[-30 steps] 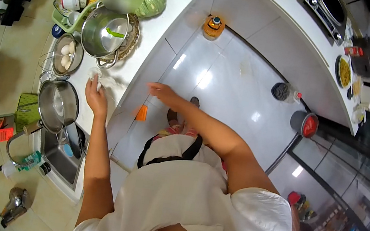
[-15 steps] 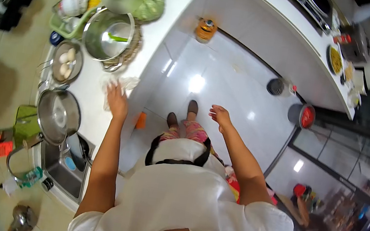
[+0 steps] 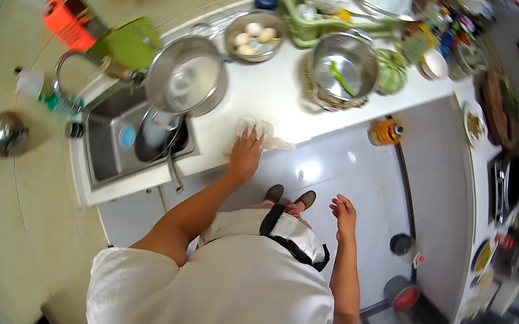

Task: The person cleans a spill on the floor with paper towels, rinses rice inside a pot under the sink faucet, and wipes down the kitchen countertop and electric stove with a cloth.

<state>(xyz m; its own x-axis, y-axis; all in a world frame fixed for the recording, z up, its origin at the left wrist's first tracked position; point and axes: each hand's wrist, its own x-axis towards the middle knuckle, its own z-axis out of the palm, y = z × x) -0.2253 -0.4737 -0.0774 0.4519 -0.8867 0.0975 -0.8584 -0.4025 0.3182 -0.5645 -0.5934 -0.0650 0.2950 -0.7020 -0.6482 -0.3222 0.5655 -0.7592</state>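
Observation:
My left hand (image 3: 245, 158) lies on a crumpled pale cloth (image 3: 271, 138) near the front edge of the white counter. Its fingers are stretched out and press down on the cloth, partly covering it. To the left is a wide steel pan (image 3: 186, 76), beside the sink. Further right, a deep steel pot (image 3: 344, 67) stands on a woven mat (image 3: 330, 100) with a green chili (image 3: 342, 80) inside. My right hand (image 3: 344, 215) hangs over the floor, its fingers loosely bent and apart, holding nothing.
Behind the cloth sits a bowl of eggs (image 3: 256, 36). A green dish rack (image 3: 304, 32) and a green ridged squash or melon (image 3: 390, 73) stand farther back. The sink (image 3: 106, 144) holds a dark pan (image 3: 153, 138). An orange bottle (image 3: 386, 133) and a bucket (image 3: 401, 293) are on the floor.
My view has turned toward the counter and sink. My left hand, with the cloth under it, has shifted away from the pot toward the sink. My right hand stays raised over the floor.

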